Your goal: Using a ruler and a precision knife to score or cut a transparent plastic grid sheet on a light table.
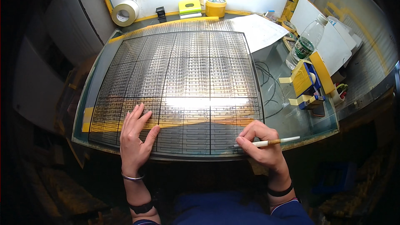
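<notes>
A large dark sheet (187, 75) printed with a grid of fine circuit-like lines lies across the glass-topped table. My left hand (137, 135) rests on its lower left part, fingers stretched out and a little apart, holding nothing. Near the lower right corner of the sheet, my right hand (261, 141) grips a slim white pen-like tool (287, 140) with a brown band. The tool's thin tip points left, at the sheet's printed lines; whether it touches them I cannot tell. Its exact kind is not clear.
At the back stand a roll of tape (126, 13), a black clip (161, 13), a yellow block (190, 6) and a yellow round tub (216, 7). To the right are white paper (260, 31), a plastic bottle (307, 41), a blue tape dispenser (313, 79) and thin black cables (271, 87).
</notes>
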`<state>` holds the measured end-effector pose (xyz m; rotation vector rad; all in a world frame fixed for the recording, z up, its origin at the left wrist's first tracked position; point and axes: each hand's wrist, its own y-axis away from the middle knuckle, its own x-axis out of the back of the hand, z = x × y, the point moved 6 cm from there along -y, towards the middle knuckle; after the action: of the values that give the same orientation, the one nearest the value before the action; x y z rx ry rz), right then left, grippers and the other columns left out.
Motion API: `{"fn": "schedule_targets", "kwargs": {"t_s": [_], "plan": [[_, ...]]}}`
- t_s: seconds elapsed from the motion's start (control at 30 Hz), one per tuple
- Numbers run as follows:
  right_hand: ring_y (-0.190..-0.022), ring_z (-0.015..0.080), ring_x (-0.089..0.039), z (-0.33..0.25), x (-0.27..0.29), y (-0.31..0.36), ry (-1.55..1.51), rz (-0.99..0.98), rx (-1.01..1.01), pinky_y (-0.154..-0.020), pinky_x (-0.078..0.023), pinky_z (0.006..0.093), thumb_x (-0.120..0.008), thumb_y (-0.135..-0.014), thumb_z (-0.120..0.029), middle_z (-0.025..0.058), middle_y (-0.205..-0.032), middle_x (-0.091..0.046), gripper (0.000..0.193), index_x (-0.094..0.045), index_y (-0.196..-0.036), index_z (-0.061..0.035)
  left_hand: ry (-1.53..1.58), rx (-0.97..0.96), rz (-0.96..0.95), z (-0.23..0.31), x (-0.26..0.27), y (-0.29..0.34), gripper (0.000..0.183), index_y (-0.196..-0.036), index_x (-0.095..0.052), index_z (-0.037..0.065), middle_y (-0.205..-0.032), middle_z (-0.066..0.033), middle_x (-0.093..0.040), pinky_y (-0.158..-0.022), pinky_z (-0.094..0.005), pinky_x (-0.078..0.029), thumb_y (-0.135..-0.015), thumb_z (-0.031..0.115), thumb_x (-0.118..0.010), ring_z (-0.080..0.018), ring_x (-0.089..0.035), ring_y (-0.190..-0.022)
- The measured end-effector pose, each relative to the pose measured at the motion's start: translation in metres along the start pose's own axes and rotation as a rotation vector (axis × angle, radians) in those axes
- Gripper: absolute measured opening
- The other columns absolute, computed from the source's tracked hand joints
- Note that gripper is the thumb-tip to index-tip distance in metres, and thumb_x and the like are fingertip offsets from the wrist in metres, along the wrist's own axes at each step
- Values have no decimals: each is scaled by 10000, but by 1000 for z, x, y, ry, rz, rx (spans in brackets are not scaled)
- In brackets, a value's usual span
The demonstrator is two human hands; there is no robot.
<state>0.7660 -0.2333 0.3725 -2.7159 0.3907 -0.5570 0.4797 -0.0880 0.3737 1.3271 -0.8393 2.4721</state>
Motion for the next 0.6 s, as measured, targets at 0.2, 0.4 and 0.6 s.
{"fn": "schedule_targets", "kwargs": {"t_s": [0.2, 0.4, 0.6], "plan": [[-735, 200, -641, 3, 2, 1, -24, 5, -61, -695, -491, 327, -801, -853, -64, 87, -759, -684, 166, -669, -770, -4, -1, -1, 1, 0, 0, 0, 431, -1293, -690, 34, -1473, -166, -585, -1218, -483, -320, -917, 236, -755, -341, -482, -1431], [-854, 255, -686, -9, -1, -6, 69, 38, 20, -799, -526, 355, -802, -847, -66, 125, -885, -731, 134, -737, -945, -1, 3, 2, 3, 0, 0, 0, 428, -1290, -691, 31, -1470, -167, -587, -1220, -481, -314, -913, 223, -758, -338, -485, -1429], [-881, 265, -689, -10, -2, -7, 117, 30, 67, -820, -530, 355, -803, -832, -59, 129, -909, -735, 161, -746, -973, -7, -1, -10, 6, 0, 0, 0, 427, -1292, -691, 37, -1469, -163, -589, -1222, -480, -314, -912, 221, -757, -335, -484, -1430]]}}
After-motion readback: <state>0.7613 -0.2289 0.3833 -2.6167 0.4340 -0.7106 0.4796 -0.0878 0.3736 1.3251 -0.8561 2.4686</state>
